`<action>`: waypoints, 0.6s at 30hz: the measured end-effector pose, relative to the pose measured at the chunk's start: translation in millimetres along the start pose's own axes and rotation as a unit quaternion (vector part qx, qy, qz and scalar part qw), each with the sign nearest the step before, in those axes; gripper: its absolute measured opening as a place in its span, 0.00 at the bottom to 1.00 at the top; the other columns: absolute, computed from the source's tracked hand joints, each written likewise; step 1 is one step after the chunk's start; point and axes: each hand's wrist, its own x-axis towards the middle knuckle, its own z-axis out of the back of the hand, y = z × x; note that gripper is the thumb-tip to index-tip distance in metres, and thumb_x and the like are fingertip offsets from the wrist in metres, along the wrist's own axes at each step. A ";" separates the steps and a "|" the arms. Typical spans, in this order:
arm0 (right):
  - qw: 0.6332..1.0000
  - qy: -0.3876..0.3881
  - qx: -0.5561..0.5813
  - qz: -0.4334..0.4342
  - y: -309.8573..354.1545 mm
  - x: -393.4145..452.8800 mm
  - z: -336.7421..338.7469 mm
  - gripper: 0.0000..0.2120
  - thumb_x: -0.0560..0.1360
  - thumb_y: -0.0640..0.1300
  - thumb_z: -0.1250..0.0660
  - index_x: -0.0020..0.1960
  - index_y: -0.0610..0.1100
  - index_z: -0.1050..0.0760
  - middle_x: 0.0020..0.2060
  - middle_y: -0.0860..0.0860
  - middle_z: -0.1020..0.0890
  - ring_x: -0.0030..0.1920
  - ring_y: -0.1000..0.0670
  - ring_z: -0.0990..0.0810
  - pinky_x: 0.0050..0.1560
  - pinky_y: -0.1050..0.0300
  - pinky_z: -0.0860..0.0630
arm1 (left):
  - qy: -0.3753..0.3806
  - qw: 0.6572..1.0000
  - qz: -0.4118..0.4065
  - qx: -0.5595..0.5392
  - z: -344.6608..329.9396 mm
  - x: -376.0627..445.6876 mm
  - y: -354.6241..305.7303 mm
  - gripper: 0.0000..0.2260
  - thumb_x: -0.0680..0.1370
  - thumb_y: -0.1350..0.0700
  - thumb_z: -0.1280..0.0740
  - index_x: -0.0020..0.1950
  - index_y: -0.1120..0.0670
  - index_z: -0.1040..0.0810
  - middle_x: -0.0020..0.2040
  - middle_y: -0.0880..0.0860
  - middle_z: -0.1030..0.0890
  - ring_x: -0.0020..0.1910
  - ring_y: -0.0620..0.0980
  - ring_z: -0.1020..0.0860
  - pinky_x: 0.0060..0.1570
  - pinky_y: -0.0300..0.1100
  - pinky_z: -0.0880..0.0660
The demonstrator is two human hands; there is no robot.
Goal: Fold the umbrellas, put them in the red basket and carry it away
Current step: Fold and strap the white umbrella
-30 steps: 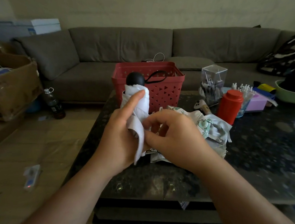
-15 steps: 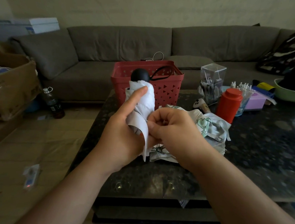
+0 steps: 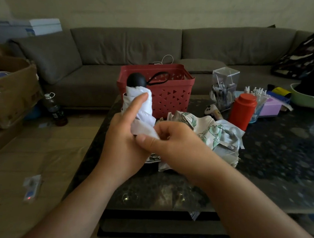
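White umbrella (image 3: 141,102) upright in left hand (image 3: 123,144) grip, right hand (image 3: 174,149) pinching its fabric

Single head cam, wide-angle
Looks forward and down, close over both hands, table (image 3: 262,166) and sofa (image 3: 120,45) beyond.

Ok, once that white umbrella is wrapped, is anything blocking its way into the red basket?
Nothing visible blocks it. The white umbrella, held upright in the left hand while the right hand pinches its fabric, sits just in front of the red basket, whose top is open. The floral umbrella lies off to the right.
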 end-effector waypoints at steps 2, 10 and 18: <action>0.986 0.047 0.160 -0.028 5.3 -1.0 8.1 0.14 0.72 0.54 0.25 0.43 0.44 0.23 0.34 0.53 0.19 0.34 0.58 0.22 0.36 0.64 0.25 | -0.012 0.999 0.000 0.033 -0.3 -0.3 -1.1 0.38 0.72 0.45 0.24 0.78 0.30 0.36 0.67 0.49 0.24 0.63 0.46 0.21 0.58 0.41 0.21; 0.975 0.017 0.221 -0.010 -4.1 3.6 17.4 0.14 0.84 0.41 0.35 0.40 0.46 0.19 0.34 0.48 0.20 0.34 0.52 0.22 0.39 0.57 0.23 | -0.012 0.996 0.034 -0.084 4.8 -0.2 -6.6 0.43 0.71 0.62 0.18 0.76 0.32 0.32 0.59 0.39 0.20 0.56 0.41 0.17 0.50 0.35 0.18; 0.985 -0.004 0.171 -0.017 -24.6 18.7 41.4 0.16 0.84 0.39 0.36 0.38 0.45 0.22 0.31 0.47 0.19 0.34 0.52 0.21 0.41 0.56 0.23 | -0.002 0.979 0.046 -0.198 8.0 3.9 -21.1 0.45 0.70 0.75 0.23 0.73 0.33 0.27 0.62 0.35 0.19 0.52 0.44 0.14 0.50 0.44 0.15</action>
